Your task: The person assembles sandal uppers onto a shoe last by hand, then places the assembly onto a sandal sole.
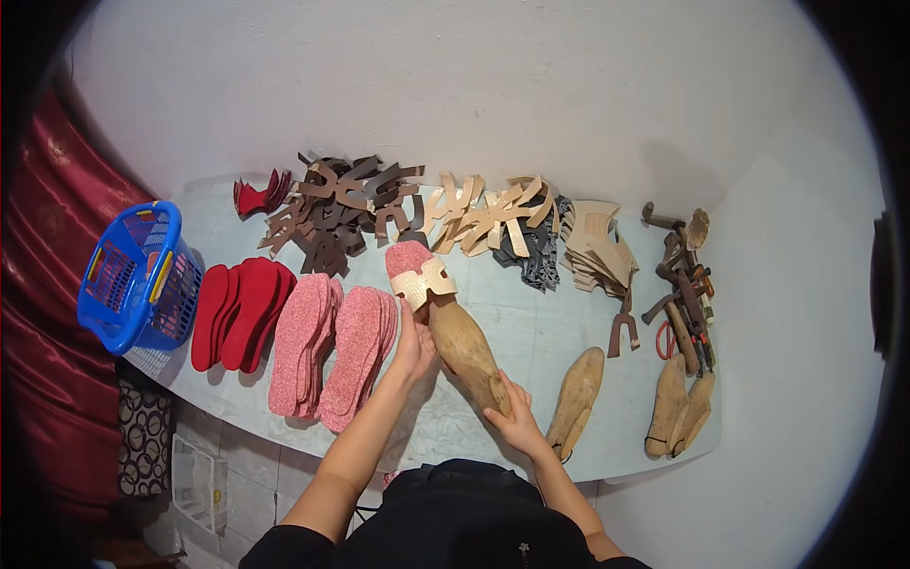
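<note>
A pink sandal (408, 256) with a shiny gold strap (423, 283) is held over the middle of the table, its sole pointing away from me. My left hand (414, 346) grips its near side, just below the strap. A wooden shoe last (462, 346) has its far end at the strap and slants down to the right. My right hand (515, 415) is closed round the near end of this last. Stacks of pink soles (355, 356) lie left of my left hand. Another wooden last (577, 394) rests on the table to the right of my right hand.
Red soles (256, 313) and a blue basket (137, 280) stand at the left. Brown straps (336, 204), beige straps (498, 213) and stacked beige pieces (597, 247) line the table's back. Hammers and other tools (687, 284) lie at the right, above more lasts (668, 408).
</note>
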A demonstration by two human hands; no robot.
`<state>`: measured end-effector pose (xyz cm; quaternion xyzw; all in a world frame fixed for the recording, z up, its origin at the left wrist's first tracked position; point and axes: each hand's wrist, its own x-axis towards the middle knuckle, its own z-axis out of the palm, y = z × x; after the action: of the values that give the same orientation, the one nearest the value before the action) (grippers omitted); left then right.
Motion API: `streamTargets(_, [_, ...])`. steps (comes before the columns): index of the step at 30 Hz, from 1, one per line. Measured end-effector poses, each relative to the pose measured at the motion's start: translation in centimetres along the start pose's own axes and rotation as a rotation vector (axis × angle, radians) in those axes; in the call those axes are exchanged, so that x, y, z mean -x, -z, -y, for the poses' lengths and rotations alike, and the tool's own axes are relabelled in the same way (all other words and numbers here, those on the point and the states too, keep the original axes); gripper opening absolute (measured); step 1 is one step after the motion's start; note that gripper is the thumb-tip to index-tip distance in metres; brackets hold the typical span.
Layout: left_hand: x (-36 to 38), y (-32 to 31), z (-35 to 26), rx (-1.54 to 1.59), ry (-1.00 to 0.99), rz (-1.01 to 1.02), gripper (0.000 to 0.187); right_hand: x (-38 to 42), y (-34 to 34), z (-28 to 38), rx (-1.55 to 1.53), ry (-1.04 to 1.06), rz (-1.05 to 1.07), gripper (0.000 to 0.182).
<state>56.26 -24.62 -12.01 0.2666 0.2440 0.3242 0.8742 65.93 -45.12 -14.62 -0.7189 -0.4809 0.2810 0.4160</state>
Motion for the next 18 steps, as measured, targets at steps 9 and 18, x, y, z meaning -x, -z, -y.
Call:
streamTargets(9, [-2.1, 5.9, 2.6, -0.368, -0.243, -0.195, 0.026, 1.3, 0.2, -1.7, -0.122, -0.357, -0.101, 0.072])
streamTargets(18, [1.1, 2.2, 3.3, -0.473, -0.116, -0.095, 0.026, 0.1, -2.0, -3.4, 0.170, -0.431, -0.270, 0.070])
